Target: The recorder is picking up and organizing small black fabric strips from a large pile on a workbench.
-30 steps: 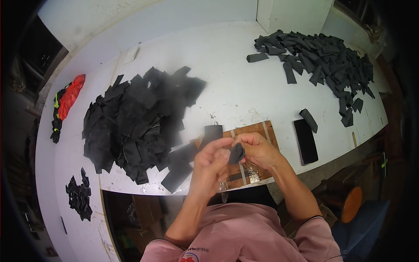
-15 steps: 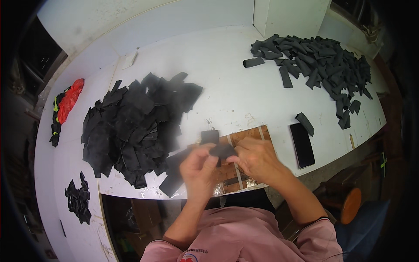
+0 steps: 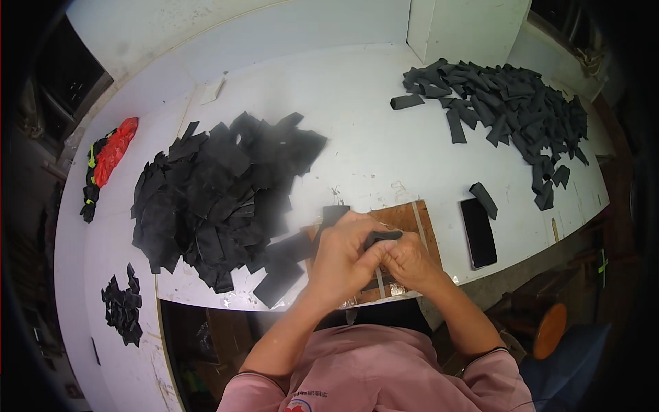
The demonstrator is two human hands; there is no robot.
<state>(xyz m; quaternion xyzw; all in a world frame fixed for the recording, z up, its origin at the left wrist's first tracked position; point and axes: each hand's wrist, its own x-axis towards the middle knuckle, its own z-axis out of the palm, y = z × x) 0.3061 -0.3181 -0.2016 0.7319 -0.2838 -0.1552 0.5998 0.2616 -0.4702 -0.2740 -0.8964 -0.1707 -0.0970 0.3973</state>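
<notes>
Here's the dark piece, right up between the two hands, over the brown board at the near side of the worktop. The left hand has it pinched, thumb beneath and index finger arched over, with the piece poking out between them toward the right. And the right hand meets it there, fingers curled in and closed at its right end, the tips tucked out of sight. The hands are touching, knuckles close, no gap to speak of. Now the edges: the board's right side shows clear of the right hand, its near side sits close to the worktop's rim, and both forearms cross that rim. Room on the left is tight: a flat dark strip lies just beside the left hand, with the big black heap behind it, and a short dark scrap peeks out beyond the knuckles. To the right, a bare strip of white runs between board and phone, a grey roll leaning across the phone's top corner. Straight ahead it's wide open, a broad white stretch reaching between the black heap and the pile of grey rolls at far right.
</notes>
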